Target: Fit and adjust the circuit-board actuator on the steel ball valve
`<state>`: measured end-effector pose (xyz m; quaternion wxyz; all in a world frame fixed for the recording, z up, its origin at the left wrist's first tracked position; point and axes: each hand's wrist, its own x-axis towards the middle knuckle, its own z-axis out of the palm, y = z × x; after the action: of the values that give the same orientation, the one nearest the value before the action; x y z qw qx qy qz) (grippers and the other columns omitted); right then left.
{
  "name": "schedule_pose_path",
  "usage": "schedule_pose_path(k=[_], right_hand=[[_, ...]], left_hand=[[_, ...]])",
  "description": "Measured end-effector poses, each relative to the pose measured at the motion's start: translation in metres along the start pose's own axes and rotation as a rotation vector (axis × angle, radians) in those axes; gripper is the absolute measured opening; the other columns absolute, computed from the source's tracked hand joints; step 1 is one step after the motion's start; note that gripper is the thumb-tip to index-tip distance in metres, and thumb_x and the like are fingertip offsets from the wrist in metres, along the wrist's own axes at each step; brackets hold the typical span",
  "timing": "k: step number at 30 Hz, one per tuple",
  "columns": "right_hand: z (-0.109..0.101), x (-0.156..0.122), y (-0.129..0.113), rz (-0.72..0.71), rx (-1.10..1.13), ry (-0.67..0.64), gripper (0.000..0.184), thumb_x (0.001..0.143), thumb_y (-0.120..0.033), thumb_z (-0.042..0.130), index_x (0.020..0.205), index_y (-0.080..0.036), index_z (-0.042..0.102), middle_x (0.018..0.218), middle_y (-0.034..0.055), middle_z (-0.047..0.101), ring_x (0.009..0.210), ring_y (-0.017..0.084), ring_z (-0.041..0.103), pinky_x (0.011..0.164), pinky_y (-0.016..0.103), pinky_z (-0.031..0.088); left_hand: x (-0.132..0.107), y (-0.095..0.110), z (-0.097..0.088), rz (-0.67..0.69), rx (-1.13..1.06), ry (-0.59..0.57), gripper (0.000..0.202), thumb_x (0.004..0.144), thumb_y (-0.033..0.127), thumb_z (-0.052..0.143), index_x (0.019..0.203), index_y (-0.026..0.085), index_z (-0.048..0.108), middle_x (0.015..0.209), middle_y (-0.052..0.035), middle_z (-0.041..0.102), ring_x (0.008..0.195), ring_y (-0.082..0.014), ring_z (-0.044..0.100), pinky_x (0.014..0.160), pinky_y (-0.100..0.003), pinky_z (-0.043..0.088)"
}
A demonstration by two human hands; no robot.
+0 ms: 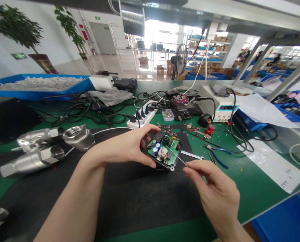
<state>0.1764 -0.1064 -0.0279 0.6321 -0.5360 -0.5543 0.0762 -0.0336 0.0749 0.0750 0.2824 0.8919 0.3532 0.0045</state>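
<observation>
Above the matte black mat [139,198], our left hand [134,148] grips an angular black housing [164,166] around a green circuit board [163,148] (its markings unreadable); our right hand [212,186] pinches a thin pale rod [181,160].

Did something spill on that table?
Maybe: little rings lie scattered loose beyond the circuit board in the left hand. They look odd because they're strewn about, not in a container; whether they spilled, I can't tell.

We are facing a white wall [49,40] with a grey door [103,38] at left. Bright light is filling the window [162,32] at the rear and reflecting off the glossy floor [99,64]. Stocked shelves [207,48] are standing beyond the green table [250,198].
</observation>
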Motion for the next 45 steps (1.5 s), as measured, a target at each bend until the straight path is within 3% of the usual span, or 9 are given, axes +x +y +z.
schedule_pose_path(k=[3, 14, 16, 18, 22, 25, 33, 40, 45], right_hand=[[-0.003, 0.001, 0.003, -0.269, -0.224, 0.02, 0.021, 0.088, -0.004, 0.077, 0.102, -0.02, 0.076, 0.105, 0.0042, 0.074, 0.092, 0.014, 0.072, 0.086, 0.025, 0.058], [-0.009, 0.004, -0.001, -0.412, -0.385, -0.038, 0.035, 0.084, 0.002, 0.078, 0.114, -0.016, 0.077, 0.091, 0.0046, 0.07, 0.081, 0.012, 0.064, 0.074, 0.026, 0.052], [-0.006, 0.002, -0.003, -0.191, -0.268, -0.061, 0.022, 0.089, -0.008, 0.077, 0.108, -0.019, 0.078, 0.087, 0.0024, 0.07, 0.075, 0.011, 0.063, 0.07, 0.024, 0.051], [-0.002, 0.002, -0.006, 0.208, 0.018, -0.096, 0.007, 0.094, -0.023, 0.075, 0.1, -0.021, 0.078, 0.079, 0.0008, 0.066, 0.066, 0.01, 0.06, 0.062, 0.022, 0.05], [0.004, 0.004, -0.016, 0.998, 0.856, -0.123, 0.024, 0.088, -0.036, 0.082, 0.098, -0.016, 0.074, 0.077, -0.0002, 0.058, 0.061, 0.007, 0.051, 0.05, 0.016, 0.043], [0.007, 0.005, -0.021, 1.194, 1.168, -0.088, 0.027, 0.082, -0.03, 0.088, 0.097, -0.016, 0.072, 0.081, -0.0009, 0.056, 0.063, 0.005, 0.049, 0.051, 0.013, 0.042], [0.006, -0.011, -0.006, 0.646, 0.617, -0.092, 0.014, 0.091, -0.03, 0.08, 0.102, -0.023, 0.075, 0.092, 0.001, 0.073, 0.082, 0.012, 0.07, 0.076, 0.019, 0.058], [-0.011, -0.007, 0.005, -0.251, -0.181, -0.153, 0.043, 0.091, -0.002, 0.07, 0.126, -0.025, 0.074, 0.117, 0.0061, 0.073, 0.106, 0.018, 0.07, 0.094, 0.029, 0.059], [-0.018, 0.001, 0.006, -0.535, -0.361, -0.178, 0.062, 0.083, 0.013, 0.066, 0.136, -0.02, 0.068, 0.111, 0.0087, 0.072, 0.103, 0.02, 0.067, 0.089, 0.034, 0.057]], left_hand=[[0.0, 0.001, 0.0, -0.003, -0.001, 0.001, 0.111, 0.058, 0.073, 0.086, 0.151, 0.039, 0.037, 0.14, -0.0002, 0.055, 0.112, -0.0197, 0.061, 0.091, -0.027, 0.053], [-0.001, 0.003, 0.001, 0.007, -0.051, -0.01, 0.114, 0.057, 0.072, 0.087, 0.153, 0.036, 0.037, 0.129, -0.0021, 0.059, 0.101, -0.0167, 0.062, 0.084, -0.026, 0.053], [-0.001, 0.002, 0.001, 0.012, -0.055, -0.006, 0.115, 0.056, 0.072, 0.087, 0.153, 0.035, 0.037, 0.13, -0.0028, 0.059, 0.101, -0.017, 0.063, 0.085, -0.027, 0.053], [-0.001, 0.002, 0.001, 0.02, -0.052, 0.002, 0.115, 0.056, 0.071, 0.087, 0.153, 0.034, 0.038, 0.131, -0.0033, 0.059, 0.102, -0.0175, 0.063, 0.086, -0.027, 0.053], [-0.002, 0.001, 0.0, 0.035, -0.052, 0.002, 0.113, 0.057, 0.07, 0.087, 0.152, 0.033, 0.039, 0.131, -0.0035, 0.06, 0.101, -0.0177, 0.063, 0.086, -0.027, 0.053], [-0.003, 0.001, 0.0, 0.049, -0.057, 0.002, 0.111, 0.058, 0.068, 0.087, 0.151, 0.032, 0.039, 0.129, -0.0035, 0.061, 0.1, -0.0176, 0.063, 0.085, -0.027, 0.053], [-0.003, 0.002, 0.0, 0.042, -0.067, 0.007, 0.113, 0.056, 0.069, 0.088, 0.151, 0.032, 0.039, 0.131, -0.0042, 0.06, 0.101, -0.0177, 0.062, 0.085, -0.026, 0.053], [-0.004, 0.003, 0.0, 0.045, -0.065, 0.011, 0.11, 0.057, 0.067, 0.088, 0.151, 0.033, 0.04, 0.132, -0.0032, 0.059, 0.1, -0.0167, 0.062, 0.083, -0.025, 0.052], [-0.004, 0.004, -0.001, 0.04, -0.066, 0.0, 0.109, 0.058, 0.066, 0.088, 0.15, 0.033, 0.04, 0.13, -0.0032, 0.06, 0.099, -0.0167, 0.062, 0.082, -0.024, 0.051]])
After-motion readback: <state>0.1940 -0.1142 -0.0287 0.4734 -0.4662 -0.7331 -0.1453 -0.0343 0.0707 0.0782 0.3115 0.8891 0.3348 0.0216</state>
